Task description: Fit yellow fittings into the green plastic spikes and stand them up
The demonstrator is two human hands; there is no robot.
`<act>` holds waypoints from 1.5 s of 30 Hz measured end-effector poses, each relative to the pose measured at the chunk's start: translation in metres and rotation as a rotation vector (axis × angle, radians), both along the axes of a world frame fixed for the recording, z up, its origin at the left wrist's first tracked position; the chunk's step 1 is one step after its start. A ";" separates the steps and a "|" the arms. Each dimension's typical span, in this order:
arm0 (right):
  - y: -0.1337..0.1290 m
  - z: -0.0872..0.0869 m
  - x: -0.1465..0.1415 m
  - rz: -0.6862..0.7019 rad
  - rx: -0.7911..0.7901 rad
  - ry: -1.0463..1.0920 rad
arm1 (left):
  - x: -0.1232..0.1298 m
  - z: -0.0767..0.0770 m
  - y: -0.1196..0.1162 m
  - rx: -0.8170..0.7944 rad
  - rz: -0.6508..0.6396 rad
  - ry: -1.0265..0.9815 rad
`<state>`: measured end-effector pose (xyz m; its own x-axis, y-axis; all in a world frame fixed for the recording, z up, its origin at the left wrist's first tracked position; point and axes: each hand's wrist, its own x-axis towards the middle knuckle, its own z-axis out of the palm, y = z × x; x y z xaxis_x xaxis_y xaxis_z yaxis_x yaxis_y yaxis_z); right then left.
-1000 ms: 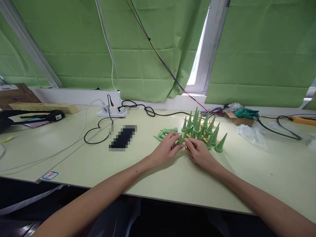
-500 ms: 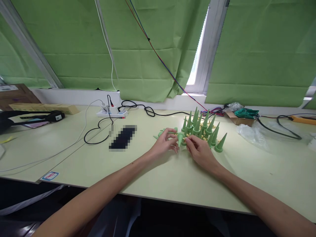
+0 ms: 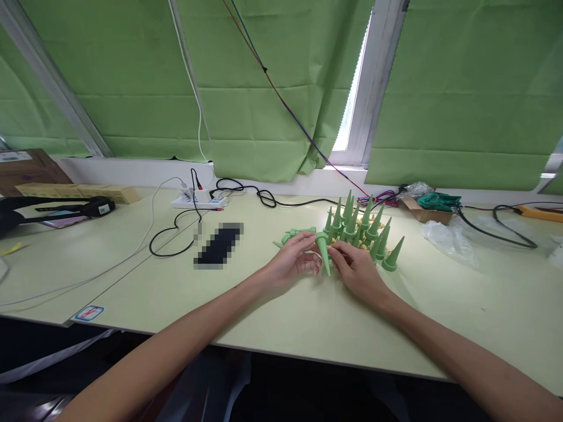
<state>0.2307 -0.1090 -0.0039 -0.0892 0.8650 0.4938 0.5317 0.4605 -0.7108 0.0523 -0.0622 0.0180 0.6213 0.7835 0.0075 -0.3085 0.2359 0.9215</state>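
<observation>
"Green curtain fills the far side of our view. What's next in size?"

"Pale bench below it, then, right of its middle, our standing green cones; as a group they look unmoved. A few lying cones rest just left of them, beyond our left hand."

"And how are our hands?"

"Together at the group's near left edge. Our left hand holds one cone by its broad base, at the fingertips; our right hand is drawn narrow just beside it, and we can't tell whether it grips anything."

"So what changed?"

"A second ago that cone pointed up at our left fingertips; now it's tipped over, point down and towards the near side. We judge that this brings its base, rather than its point, into play for our hands."

"Smallest of all?"

"Yellow pieces among the upright cones, too small for us to make out."
</observation>
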 end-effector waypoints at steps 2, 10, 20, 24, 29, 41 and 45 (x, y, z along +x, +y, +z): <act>0.000 0.001 0.000 -0.002 0.016 -0.038 | 0.001 0.000 0.000 0.013 0.006 0.022; 0.001 0.001 0.001 -0.008 0.023 -0.078 | -0.001 -0.003 0.000 -0.026 0.046 0.074; 0.000 0.001 0.002 0.031 0.009 -0.066 | -0.002 -0.002 -0.001 -0.130 0.057 0.027; 0.001 0.000 0.003 0.045 0.015 -0.075 | -0.003 -0.001 0.000 -0.076 -0.010 0.060; 0.001 -0.002 0.003 0.052 0.016 -0.089 | -0.004 -0.003 0.001 0.005 -0.040 0.071; -0.001 -0.002 0.000 0.127 -0.149 0.081 | -0.008 0.002 -0.004 0.426 -0.066 0.251; 0.003 -0.006 0.002 0.254 -0.299 0.235 | -0.009 -0.002 -0.002 0.493 -0.053 0.292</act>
<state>0.2324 -0.1058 -0.0101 -0.2323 0.9379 0.2577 0.2370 0.3116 -0.9202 0.0437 -0.0646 0.0164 0.6908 0.6987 0.1862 -0.0244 -0.2349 0.9717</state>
